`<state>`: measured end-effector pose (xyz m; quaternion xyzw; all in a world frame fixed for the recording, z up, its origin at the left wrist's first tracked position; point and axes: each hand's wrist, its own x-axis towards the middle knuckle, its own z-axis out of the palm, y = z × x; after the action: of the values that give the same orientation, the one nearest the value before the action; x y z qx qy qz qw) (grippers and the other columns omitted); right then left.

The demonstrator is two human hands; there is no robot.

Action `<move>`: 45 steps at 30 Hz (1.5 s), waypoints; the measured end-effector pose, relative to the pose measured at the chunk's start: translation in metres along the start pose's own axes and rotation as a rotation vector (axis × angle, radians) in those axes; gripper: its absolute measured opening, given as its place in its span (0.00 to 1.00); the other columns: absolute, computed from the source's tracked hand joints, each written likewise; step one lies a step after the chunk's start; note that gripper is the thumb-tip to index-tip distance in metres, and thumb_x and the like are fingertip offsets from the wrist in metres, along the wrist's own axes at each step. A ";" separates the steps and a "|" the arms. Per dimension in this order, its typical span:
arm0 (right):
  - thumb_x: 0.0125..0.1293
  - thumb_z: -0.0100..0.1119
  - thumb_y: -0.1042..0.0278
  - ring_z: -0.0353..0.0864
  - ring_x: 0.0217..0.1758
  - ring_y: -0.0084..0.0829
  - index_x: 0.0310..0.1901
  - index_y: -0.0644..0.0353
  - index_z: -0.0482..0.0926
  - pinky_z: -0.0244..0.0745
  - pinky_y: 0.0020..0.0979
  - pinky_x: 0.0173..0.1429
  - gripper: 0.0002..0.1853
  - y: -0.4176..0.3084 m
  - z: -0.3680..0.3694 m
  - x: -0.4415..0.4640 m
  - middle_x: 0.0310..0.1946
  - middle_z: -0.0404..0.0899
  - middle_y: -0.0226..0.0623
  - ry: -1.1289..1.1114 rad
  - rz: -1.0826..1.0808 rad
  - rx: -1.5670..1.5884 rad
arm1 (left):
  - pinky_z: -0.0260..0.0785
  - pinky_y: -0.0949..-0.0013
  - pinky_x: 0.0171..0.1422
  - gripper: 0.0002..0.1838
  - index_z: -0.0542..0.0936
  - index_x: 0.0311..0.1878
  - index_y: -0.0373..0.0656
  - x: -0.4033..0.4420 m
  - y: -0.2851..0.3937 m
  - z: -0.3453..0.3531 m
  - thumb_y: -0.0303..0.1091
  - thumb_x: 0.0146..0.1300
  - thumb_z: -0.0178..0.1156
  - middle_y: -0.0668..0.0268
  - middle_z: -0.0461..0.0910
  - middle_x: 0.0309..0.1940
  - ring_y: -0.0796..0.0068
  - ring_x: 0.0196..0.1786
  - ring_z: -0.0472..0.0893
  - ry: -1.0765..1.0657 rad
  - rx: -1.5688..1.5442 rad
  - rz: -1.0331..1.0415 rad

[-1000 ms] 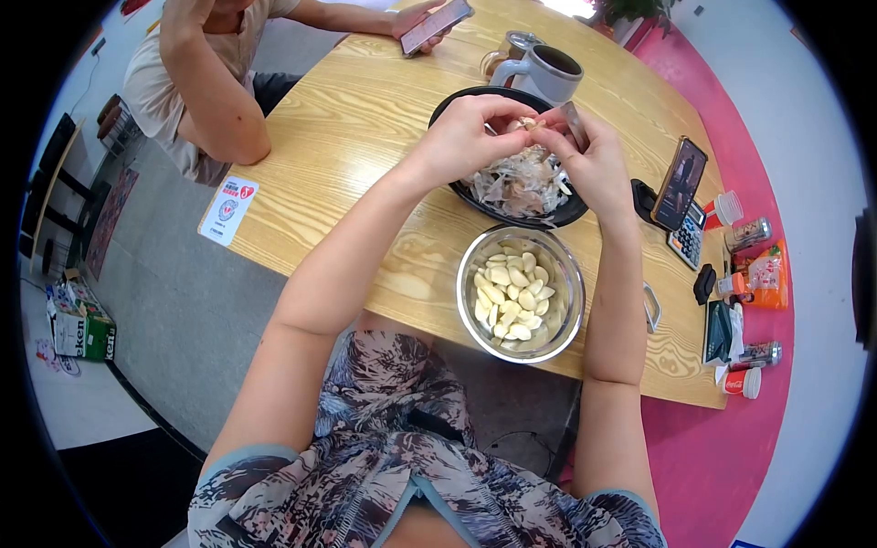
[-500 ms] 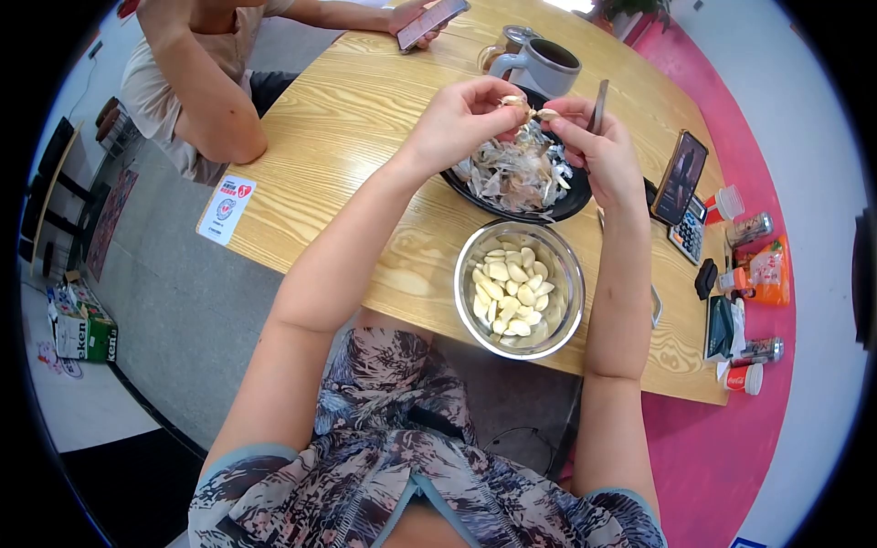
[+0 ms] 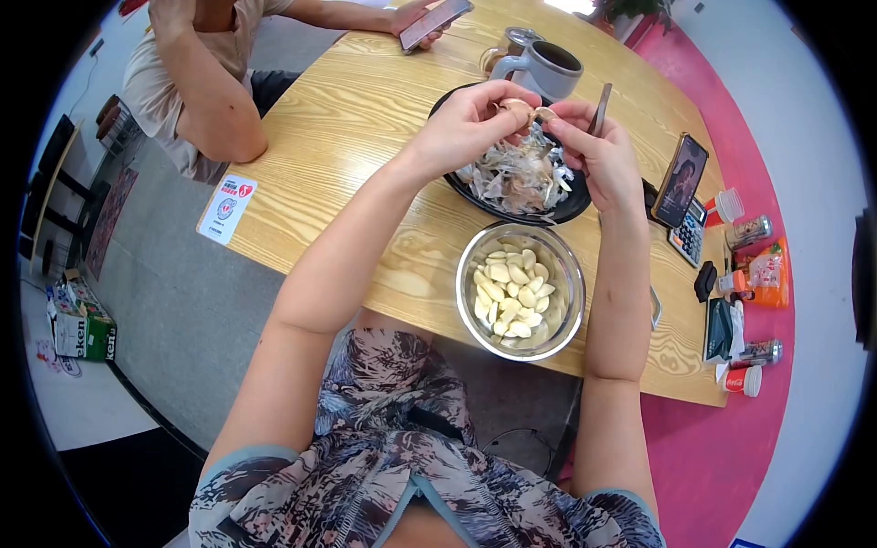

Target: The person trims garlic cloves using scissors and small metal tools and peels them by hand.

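Above the black plate [image 3: 468,190], my left hand [image 3: 477,123] is closed on a piece of unpeeled garlic [image 3: 517,107]. My right hand [image 3: 594,146] pinches a garlic clove [image 3: 545,115] close beside it, and a knife [image 3: 600,108] also sticks up from between its fingers. Papery garlic skins [image 3: 514,173] heap on the plate under both hands. Nearer to me stands a steel bowl [image 3: 468,315], partly filled with peeled garlic cloves [image 3: 513,285].
A grey mug [image 3: 548,71] and a glass jar [image 3: 521,38] stand behind the plate. On the right are a propped phone [image 3: 681,181], a calculator [image 3: 687,239], cups and packets. Across the left corner, a person [image 3: 206,91] holds a phone [image 3: 433,25].
My left hand has turned slightly and moved a little to the right, so the garlic pieces in both hands are closer together. The bowl and plate look the same.
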<state>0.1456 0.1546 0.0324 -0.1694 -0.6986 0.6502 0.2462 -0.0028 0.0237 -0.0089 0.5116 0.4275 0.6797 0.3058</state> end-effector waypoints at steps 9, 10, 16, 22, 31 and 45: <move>0.60 0.66 0.71 0.70 0.27 0.15 0.39 0.63 0.80 0.62 0.21 0.30 0.08 -0.061 0.008 -0.048 0.26 0.78 0.25 0.229 -0.086 -0.548 | 0.74 0.72 0.58 0.18 0.73 0.60 0.36 0.001 0.001 -0.001 0.31 0.70 0.56 0.62 0.78 0.53 0.74 0.52 0.80 0.024 -0.068 0.018; 0.60 0.66 0.71 0.69 0.27 0.15 0.38 0.63 0.80 0.62 0.22 0.30 0.08 -0.056 -0.002 -0.053 0.25 0.77 0.25 0.256 -0.086 -0.622 | 0.74 0.72 0.58 0.18 0.73 0.60 0.36 0.002 0.005 -0.002 0.31 0.70 0.56 0.62 0.78 0.53 0.74 0.52 0.80 0.022 -0.072 0.019; 0.59 0.63 0.71 0.77 0.27 0.33 0.37 0.66 0.79 0.71 0.33 0.35 0.07 0.040 -0.063 -0.107 0.20 0.76 0.38 0.208 0.092 -0.945 | 0.74 0.73 0.53 0.16 0.76 0.57 0.40 0.001 0.007 -0.004 0.32 0.68 0.59 0.65 0.79 0.50 0.79 0.48 0.79 -0.041 0.030 -0.061; 0.59 0.62 0.71 0.79 0.45 0.52 0.44 0.66 0.79 0.72 0.42 0.52 0.12 0.058 -0.042 -0.133 0.40 0.79 0.53 0.254 0.138 -1.013 | 0.75 0.74 0.53 0.17 0.75 0.57 0.37 0.003 -0.003 -0.002 0.29 0.66 0.61 0.63 0.80 0.47 0.78 0.48 0.81 -0.036 -0.031 -0.012; 0.58 0.61 0.74 0.73 0.50 0.55 0.43 0.71 0.75 0.69 0.46 0.55 0.12 0.063 -0.034 -0.151 0.43 0.73 0.55 0.447 0.063 -1.180 | 0.75 0.71 0.54 0.19 0.76 0.58 0.37 0.004 -0.001 0.000 0.32 0.65 0.62 0.63 0.81 0.47 0.76 0.47 0.81 -0.004 0.039 -0.051; 0.53 0.71 0.66 0.73 0.54 0.47 0.47 0.68 0.76 0.69 0.40 0.57 0.23 0.038 -0.122 -0.207 0.48 0.76 0.51 0.354 0.341 -1.151 | 0.78 0.74 0.50 0.19 0.73 0.61 0.34 -0.008 -0.004 0.008 0.26 0.67 0.59 0.61 0.81 0.46 0.75 0.45 0.83 0.039 0.012 -0.049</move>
<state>0.3810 0.1436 -0.0263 -0.4891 -0.8486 0.1621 0.1201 0.0070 0.0210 -0.0147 0.4894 0.4500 0.6793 0.3106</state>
